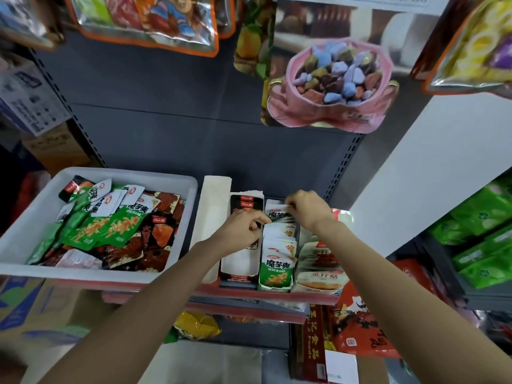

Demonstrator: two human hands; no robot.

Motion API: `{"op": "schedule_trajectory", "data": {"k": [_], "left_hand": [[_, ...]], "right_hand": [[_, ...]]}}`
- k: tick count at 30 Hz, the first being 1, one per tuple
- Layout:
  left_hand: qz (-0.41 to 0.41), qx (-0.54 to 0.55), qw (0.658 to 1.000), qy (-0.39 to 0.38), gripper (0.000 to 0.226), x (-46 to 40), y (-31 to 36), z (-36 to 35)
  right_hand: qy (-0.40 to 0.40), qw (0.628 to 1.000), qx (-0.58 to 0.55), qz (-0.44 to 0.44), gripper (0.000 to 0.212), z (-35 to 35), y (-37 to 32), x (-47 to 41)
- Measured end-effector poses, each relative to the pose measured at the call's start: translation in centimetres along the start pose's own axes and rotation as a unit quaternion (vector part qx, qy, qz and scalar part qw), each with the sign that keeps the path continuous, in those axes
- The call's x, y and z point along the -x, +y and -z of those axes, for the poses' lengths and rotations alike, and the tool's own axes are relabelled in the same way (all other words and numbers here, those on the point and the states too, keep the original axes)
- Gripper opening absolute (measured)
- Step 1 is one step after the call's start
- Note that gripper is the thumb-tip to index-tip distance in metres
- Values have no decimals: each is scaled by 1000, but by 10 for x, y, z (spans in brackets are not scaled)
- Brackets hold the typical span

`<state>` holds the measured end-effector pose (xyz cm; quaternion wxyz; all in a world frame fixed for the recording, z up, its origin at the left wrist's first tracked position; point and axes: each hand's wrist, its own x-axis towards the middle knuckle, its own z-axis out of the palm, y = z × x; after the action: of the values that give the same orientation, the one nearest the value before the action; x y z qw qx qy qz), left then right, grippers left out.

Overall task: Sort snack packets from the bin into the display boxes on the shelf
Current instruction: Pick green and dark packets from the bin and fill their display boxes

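At the left end of the grey metal shelf [277, 296] sits a wide white plastic bin [25, 231], its near edge overhanging the red-trimmed front edge of the shelf. The bin holds a loose heap of snack packets: green and white foil packets [110, 225] towards its left and middle, dark brown and orange packets [163, 217] along its right side and near wall.

Just right of the bin, an open white cardboard flap [214, 200] stands on edge. Beside it comes a narrow black display box [243, 261] with a white inner floor and a few black packets at its far end. The left hand [243, 227] hovers over this box, its fingers [259, 221] curled and pinched against the left edge of the row of packets in the next box; what exactly they pinch is partly hidden.

That next box, the green and white display box [277, 275], holds a row of white and green snack packets [279, 239] standing on edge from its near end to its far end. The right hand [307, 209] is at the far end of the row, its fingers [291, 203] curled round the top edge of the rearmost packet, tipping it upright.

Right of that box, at the right end of the shelf, a pale cream display box [321, 275] holds beige packets with an orange picture. Below the front edge of the shelf hang a yellow bag [198, 325] and a red printed bag [360, 328].
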<state>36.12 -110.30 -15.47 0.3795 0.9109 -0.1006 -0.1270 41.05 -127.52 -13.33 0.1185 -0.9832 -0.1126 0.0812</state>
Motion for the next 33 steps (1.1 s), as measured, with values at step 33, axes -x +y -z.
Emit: {"op": "schedule_trajectory", "data": {"k": [33], "left_hand": [[175,-220,959,37,46,94,-245,143]], "right_hand": [[-39,845,-499,-191,44,-150,-306,-68]]}}
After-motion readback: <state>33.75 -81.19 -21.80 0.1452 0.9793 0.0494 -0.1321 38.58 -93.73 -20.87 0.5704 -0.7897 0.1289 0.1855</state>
